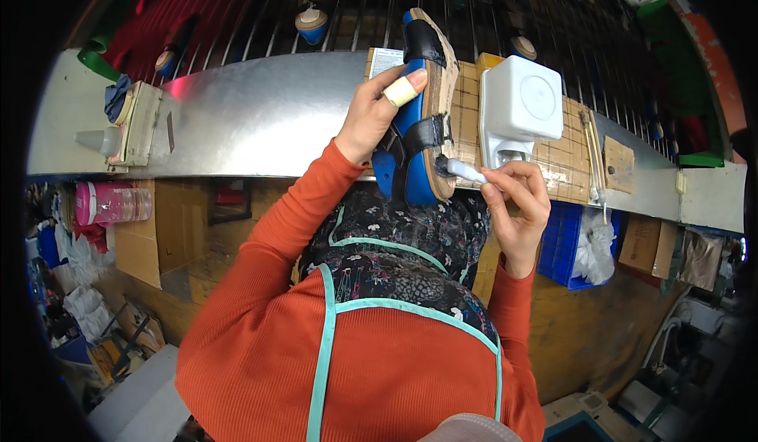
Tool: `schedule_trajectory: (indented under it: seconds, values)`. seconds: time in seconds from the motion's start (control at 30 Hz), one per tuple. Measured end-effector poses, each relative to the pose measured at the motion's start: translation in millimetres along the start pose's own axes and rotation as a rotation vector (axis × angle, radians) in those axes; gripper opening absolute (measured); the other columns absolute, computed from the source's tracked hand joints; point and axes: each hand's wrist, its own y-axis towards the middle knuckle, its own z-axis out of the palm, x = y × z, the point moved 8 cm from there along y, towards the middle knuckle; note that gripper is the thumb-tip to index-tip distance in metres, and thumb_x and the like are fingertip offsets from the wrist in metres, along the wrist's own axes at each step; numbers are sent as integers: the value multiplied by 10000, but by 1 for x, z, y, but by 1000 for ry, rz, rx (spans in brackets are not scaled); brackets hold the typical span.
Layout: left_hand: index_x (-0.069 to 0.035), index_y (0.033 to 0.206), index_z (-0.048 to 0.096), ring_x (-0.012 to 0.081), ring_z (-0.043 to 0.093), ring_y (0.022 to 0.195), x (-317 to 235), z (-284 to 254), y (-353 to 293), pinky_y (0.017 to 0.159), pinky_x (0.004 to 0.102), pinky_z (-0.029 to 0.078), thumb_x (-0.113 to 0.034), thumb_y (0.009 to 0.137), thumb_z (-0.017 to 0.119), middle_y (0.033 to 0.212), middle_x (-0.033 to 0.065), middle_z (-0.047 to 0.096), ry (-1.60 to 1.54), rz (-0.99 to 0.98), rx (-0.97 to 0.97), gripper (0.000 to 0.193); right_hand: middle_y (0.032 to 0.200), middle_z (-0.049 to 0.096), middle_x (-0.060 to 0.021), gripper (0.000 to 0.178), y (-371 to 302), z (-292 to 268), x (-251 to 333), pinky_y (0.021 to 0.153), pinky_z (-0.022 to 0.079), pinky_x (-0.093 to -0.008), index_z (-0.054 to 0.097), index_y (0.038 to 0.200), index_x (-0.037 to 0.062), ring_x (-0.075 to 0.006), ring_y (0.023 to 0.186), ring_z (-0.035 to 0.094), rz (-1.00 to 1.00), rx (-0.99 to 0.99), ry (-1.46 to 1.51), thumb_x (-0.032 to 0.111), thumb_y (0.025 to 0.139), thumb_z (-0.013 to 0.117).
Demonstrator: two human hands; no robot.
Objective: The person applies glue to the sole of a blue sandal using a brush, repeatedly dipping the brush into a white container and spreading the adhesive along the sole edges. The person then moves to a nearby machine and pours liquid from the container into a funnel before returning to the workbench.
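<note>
My left hand (369, 116), with a pale wrap round the thumb, grips a half-made sandal (430, 134) by its side. The sandal has black straps pulled over a blue shoe last (417, 181), and its tan underside is turned to the right. Between thumb and fingers, my right hand (517, 209) pinches a small brush (467, 171) with a pale grey handle. The dark brush tip touches the underside near the sandal's lower end. Just above my right hand, a white plastic container (521, 98) stands on the bench.
A metal bench (260, 110) runs across, partly covered with brown taped cardboard (466, 142). Beyond it, a rack of metal rods (355, 15) carries several blue lasts. Thin sticks (591, 154) lie at right. Below the bench are a blue crate (560, 244) and a pink-lidded jar (114, 203).
</note>
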Motion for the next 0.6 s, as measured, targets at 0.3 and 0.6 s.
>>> schedule_trajectory:
  seconds: [0.3,0.6]
  values:
    - [14,1194,605,143,643,906,18,1,12,804,253,521,-458,866,652,1062,100,656,-204,-254,31,577,860,616,-30,219,9,-2,6,713,373,-271,755,943,81,-128,681,545,-81,32,-2,46,728,773]
    - [-11,1223,578,184,680,920,31,17,-5,808,328,583,-509,872,635,1108,146,657,-497,-477,181,612,852,615,-24,225,36,7,26,702,370,-291,763,925,98,-133,686,519,-215,130,9,57,705,776]
